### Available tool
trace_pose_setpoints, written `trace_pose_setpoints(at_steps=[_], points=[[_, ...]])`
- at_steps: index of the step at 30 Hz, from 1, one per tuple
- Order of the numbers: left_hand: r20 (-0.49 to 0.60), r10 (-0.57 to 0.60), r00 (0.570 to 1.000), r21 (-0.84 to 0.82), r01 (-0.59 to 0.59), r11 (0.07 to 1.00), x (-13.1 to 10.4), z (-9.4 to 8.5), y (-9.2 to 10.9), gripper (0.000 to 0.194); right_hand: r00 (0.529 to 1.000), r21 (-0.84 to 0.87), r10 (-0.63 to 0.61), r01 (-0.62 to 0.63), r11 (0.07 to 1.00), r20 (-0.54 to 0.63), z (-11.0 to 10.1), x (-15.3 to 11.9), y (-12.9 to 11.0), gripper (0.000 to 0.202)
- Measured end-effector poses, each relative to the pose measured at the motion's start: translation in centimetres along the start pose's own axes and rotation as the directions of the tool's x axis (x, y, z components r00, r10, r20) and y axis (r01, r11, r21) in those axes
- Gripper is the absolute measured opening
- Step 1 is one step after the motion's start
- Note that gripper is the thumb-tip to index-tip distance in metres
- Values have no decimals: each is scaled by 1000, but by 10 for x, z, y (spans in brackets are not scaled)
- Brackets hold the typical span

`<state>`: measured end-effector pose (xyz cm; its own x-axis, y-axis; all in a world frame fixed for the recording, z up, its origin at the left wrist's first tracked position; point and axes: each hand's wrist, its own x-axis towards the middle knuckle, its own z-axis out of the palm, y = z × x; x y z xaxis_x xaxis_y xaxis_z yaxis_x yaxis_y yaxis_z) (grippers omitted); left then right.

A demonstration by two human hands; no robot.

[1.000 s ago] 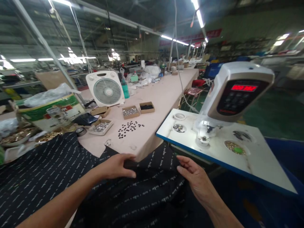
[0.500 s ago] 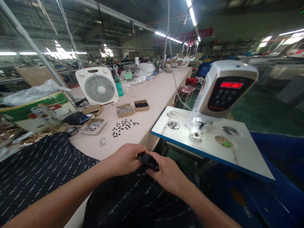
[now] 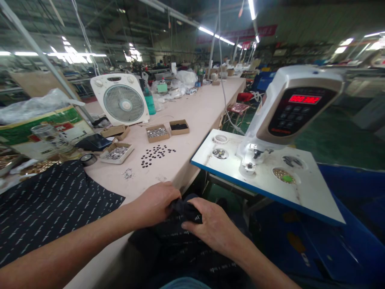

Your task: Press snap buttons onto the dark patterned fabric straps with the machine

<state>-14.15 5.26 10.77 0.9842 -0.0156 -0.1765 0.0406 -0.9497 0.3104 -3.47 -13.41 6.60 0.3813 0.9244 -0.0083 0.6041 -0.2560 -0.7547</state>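
Dark printed fabric (image 3: 192, 251) hangs over my lap, with its upper part bunched between both hands. My left hand (image 3: 158, 200) is closed on the bunched edge from the left. From the right, my right hand (image 3: 209, 220) grips the same dark cloth, thumb below and fingers above. The fingertips of my left hand are partly hidden, and the hands are slightly apart. To the right of them stands a snap-fastening machine (image 3: 297, 108) with a lit red display, above a white board (image 3: 216, 176) with round cups set in it.
Small black discs (image 3: 155, 154) and tiny silver pieces (image 3: 128, 173) lie loose on the table (image 3: 198, 104). Behind them are cardboard boxes of metal parts (image 3: 158, 133) and a box fan (image 3: 124, 100). More printed fabric (image 3: 57, 204) covers the table's left side.
My hands have drawn slightly apart, the left moving a little leftward. The fabric below them has dropped and bunched in, so more of my lap shows. The view has shifted slightly.
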Motion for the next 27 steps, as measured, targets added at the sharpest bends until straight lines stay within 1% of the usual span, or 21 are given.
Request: trace_pose_setpoints(at_steps=[2,4,5,6,7,8,9,10,11,13,15,17,19,20,22,24,25,27], points=[[-48,4,999,-17,-4,1000,1,2,1,22,1000,-136,-12,10,991,-12,5,-1,5,14],[-57,-22,998,-61,19,998,0,5,5,23,998,-288,-44,26,957,-55,9,-4,9,13],[-53,-37,998,-90,32,995,-2,7,7,24,995,-327,-57,28,945,-79,10,-5,11,14],[-49,-49,998,-123,43,991,-4,9,10,25,994,-322,-56,22,946,-97,10,-6,11,14],[-43,-58,997,-160,50,986,-7,11,12,24,994,-275,-36,6,961,-104,9,-7,11,11],[-36,-67,997,-197,59,979,-9,12,14,22,997,-190,-1,-14,982,-81,7,-8,11,5],[-23,-80,997,-240,72,968,-10,13,16,19,999,-76,35,-37,996,-28,4,-9,11,1],[1,-94,996,-295,90,951,-10,13,17,16,997,56,67,-70,996,45,0,-9,10,7],[43,-112,993,-365,120,923,-10,13,17,13,988,190,91,-113,975,124,-4,-10,10,13],[174,-122,977,-526,197,827,-9,13,17,10,959,404,116,-216,889,259,-10,-10,11,27],[312,-70,948,-661,269,701,-7,12,14,14,939,532,141,-297,793,313,-13,-10,12,42],[413,20,911,-743,324,585,-6,13,9,25,937,587,160,-321,743,311,-12,-10,12,51],[481,85,873,-776,379,504,-7,16,5,34,950,593,169,-298,748,263,-10,-9,10,50],[505,95,858,-775,402,487,-7,17,3,34,957,579,171,-280,766,236,-8,-8,9,48],[528,86,845,-757,423,498,-7,19,-1,28,968,529,172,-244,813,183,-7,-7,6,43],[524,69,849,-739,413,532,-7,20,-4,22,976,474,163,-212,855,142,-5,-6,5,40],[525,69,848,-738,414,533,-7,20,-5,21,980,450,153,-193,872,123,-5,-5,5,40],[543,84,835,-747,436,502,-8,19,-7,24,988,414,126,-152,898,88,-3,-4,5,39]])
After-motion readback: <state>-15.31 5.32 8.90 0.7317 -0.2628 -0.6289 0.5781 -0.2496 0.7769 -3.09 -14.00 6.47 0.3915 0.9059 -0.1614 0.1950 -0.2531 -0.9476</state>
